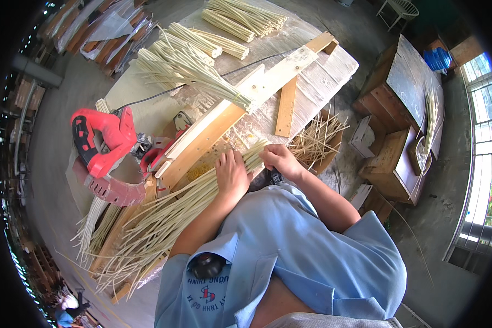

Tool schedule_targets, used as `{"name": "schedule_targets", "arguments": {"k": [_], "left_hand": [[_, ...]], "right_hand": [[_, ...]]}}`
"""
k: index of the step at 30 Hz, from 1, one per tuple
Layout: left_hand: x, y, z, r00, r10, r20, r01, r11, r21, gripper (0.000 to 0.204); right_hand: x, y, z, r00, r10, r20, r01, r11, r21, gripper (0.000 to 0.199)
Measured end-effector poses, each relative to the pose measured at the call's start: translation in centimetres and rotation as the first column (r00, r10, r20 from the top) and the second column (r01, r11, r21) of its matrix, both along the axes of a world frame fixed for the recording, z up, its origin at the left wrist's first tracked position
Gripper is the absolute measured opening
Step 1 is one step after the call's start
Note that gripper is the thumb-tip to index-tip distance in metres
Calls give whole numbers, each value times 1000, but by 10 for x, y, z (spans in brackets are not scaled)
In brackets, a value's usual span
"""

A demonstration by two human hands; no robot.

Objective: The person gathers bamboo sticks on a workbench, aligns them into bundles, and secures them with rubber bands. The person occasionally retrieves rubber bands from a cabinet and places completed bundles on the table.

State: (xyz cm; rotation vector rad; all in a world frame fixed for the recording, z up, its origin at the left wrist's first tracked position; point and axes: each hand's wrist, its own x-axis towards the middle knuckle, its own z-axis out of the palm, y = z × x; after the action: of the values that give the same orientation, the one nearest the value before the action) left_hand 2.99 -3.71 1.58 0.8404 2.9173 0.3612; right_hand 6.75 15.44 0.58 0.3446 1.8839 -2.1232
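The left hand (232,174) lay palm-down across a long bundle of pale rattan strips (164,216), fingers spread and pressing the strips onto the bench (333,63); it was flattened on them rather than closed around them. The right hand (279,158), just beside it toward three o'clock, was curled over the squared-off end of the same bundle, its fingers gripping the strip tips. From the hands the bundle ran off toward seven o'clock, fanning out loosely past the bench edge.

Directly at twelve o'clock from the hands, a long wooden rail (240,104) crossed the bench on a slant, with a shorter wooden batten (286,106) leaning off it toward the near edge. A red power saw (106,150) sat at nine o'clock from the left hand, touching the low end of the rail, its black cable trailing across the bench top. Above the rail, toward eleven o'clock, a tied sheaf of strips (191,68) rested with its cut end on the rail, and several shorter cut bundles (240,16) lay at the far end of the bench. At two o'clock from the right hand, a box of short offcuts (317,139) stood beside the bench. A stack of cardboard boxes (391,158) stood well apart at three o'clock.
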Motion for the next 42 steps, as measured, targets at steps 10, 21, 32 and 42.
{"name": "schedule_targets", "arguments": {"k": [10, 21, 32, 42], "left_hand": [[-23, 45, -17, 999, 37, -32, -38, 998, -46, 49], [-23, 54, -17, 998, 38, -40, -40, 998, -48, 55], [-17, 60, -13, 996, 59, -61, -65, 992, -111, 63], [-21, 46, -31, 980, -54, -192, 51, 998, -21, 32]], "right_hand": [[14, 22, 4, 988, 111, -103, -59, 909, 413, 34], [6, 63, -41, 878, 216, -427, 127, 754, 645, 26], [49, 52, -58, 963, 175, -206, -156, 982, 105, 34], [8, 23, -3, 672, 261, -694, -130, 963, 236, 20]]}}
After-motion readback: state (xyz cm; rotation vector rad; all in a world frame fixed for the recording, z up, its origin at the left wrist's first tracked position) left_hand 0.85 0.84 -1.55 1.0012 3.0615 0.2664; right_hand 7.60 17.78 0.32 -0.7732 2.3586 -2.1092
